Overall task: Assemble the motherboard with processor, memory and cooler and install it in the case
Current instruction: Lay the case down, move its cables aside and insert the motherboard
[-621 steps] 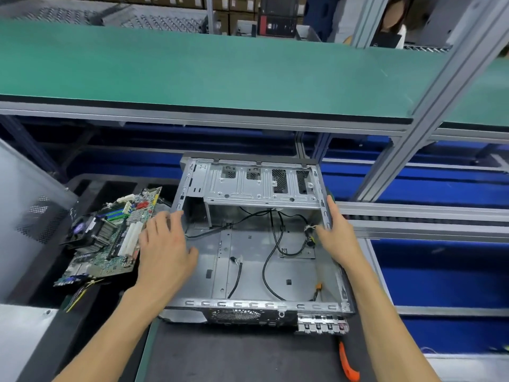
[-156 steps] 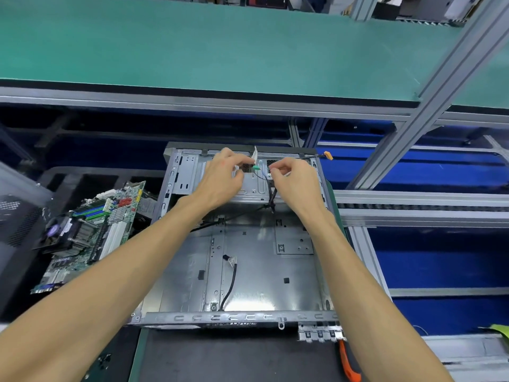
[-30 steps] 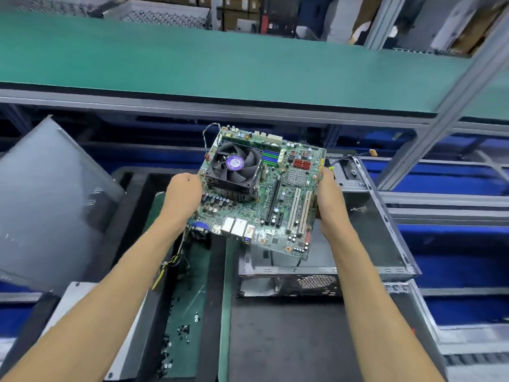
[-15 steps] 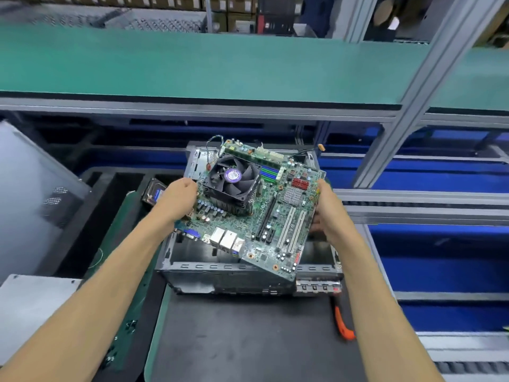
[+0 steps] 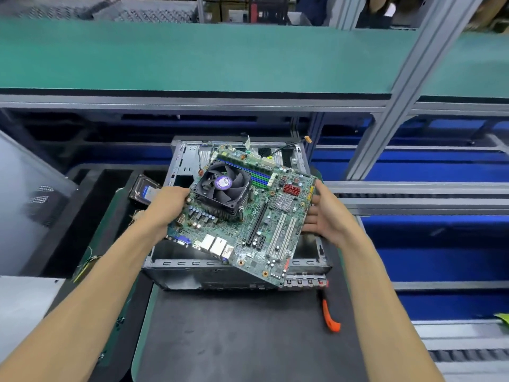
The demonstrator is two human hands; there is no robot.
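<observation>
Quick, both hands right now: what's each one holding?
Left hand: grips the left edge of the motherboard, held tilted over the open case.
Right hand: holds the board's right edge, fingers underneath, thumb on the edge.

Board held tilted over open case.
Left hand (image 5: pixel 168 205) grips board (image 5: pixel 248 213) at its left edge beside cooler (image 5: pixel 223 188); right hand (image 5: pixel 325 216) holds right edge. Case (image 5: pixel 176 267) on dark mat (image 5: pixel 248 334); orange tool (image 5: pixel 330 318) just right.
</observation>
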